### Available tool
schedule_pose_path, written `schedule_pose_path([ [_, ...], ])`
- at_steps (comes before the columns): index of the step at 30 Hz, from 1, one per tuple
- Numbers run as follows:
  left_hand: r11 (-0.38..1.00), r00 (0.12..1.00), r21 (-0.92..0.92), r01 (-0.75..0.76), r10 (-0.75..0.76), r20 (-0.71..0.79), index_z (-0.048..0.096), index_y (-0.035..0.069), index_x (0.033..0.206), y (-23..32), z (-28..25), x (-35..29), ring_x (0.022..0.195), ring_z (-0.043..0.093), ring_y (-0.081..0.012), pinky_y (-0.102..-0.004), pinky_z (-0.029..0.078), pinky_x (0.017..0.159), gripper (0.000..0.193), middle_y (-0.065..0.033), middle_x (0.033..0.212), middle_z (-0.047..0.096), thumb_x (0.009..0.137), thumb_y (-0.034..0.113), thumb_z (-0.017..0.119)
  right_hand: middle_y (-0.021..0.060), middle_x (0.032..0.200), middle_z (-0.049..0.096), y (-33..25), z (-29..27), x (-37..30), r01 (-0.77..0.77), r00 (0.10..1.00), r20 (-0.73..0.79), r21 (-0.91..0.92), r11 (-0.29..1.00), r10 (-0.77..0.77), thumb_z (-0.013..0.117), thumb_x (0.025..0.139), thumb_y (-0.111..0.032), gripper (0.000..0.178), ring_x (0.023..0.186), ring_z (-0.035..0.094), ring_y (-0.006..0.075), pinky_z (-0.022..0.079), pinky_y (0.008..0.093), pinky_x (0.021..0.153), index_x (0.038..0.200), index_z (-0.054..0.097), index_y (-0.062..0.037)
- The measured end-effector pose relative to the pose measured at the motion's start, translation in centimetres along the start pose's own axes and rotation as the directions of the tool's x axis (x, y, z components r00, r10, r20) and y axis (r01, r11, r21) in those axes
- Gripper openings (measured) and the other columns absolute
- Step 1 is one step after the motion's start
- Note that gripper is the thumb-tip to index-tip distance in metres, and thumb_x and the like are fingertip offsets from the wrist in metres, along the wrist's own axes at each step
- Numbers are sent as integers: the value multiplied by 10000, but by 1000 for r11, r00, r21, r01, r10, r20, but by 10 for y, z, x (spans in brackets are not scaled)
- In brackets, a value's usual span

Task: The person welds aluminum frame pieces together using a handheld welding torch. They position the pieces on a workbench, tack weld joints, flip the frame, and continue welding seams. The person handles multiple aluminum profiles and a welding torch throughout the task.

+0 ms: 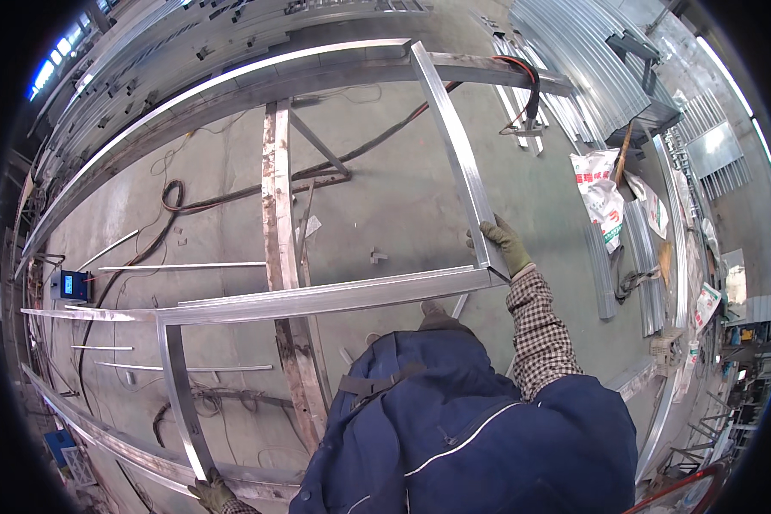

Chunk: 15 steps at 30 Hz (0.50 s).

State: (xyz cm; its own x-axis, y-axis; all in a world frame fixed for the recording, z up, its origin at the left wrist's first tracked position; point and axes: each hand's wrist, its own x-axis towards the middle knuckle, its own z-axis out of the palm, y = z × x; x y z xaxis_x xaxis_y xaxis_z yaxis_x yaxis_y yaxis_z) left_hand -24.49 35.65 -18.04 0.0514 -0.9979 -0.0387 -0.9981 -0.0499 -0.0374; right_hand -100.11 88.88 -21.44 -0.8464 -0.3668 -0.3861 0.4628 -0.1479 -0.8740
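Observation:
My right hand (507,246), in an olive work glove, is closed around the near end of a silvery metal tube (452,137). This tube slants away to a long rail (223,81) at the far side. Its near end meets the right end of a long middle rail (343,296) at a corner. At the lower left, my gloved left hand (212,491) grips the near end of a shorter metal tube (182,390), which joins the middle rail's left part. The left fingers are partly hidden by the picture's lower edge.
A rusty support beam (280,197) crosses under the rails. Black cables (231,199) lie on the grey floor. A blue box with a lit display (71,286) stands at left. Stacked metal profiles (574,60) and a white printed sack (600,193) are at right.

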Motion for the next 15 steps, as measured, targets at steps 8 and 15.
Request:
schedule_pose_path([
  [8,991,988,109,-75,89,-128,699,-118,1338,-15,16,3,1364,547,-591,-611,393,1235,930,-433,1474,561,932,718,666,150,1186,755,3,2,-3,-2,999,-34,-17,1000,1,774,1046,-262,680,989,775,242,639,369,882,1627,505,-34],
  [15,985,997,172,-33,45,-67,677,-105,1380,-20,18,7,1389,532,-587,-618,373,1247,935,-420,1513,533,950,725,647,135,1137,756,10,3,2,23,1000,-10,23,999,-22,723,1074,-257,486,960,781,231,666,358,768,1471,553,-34],
])
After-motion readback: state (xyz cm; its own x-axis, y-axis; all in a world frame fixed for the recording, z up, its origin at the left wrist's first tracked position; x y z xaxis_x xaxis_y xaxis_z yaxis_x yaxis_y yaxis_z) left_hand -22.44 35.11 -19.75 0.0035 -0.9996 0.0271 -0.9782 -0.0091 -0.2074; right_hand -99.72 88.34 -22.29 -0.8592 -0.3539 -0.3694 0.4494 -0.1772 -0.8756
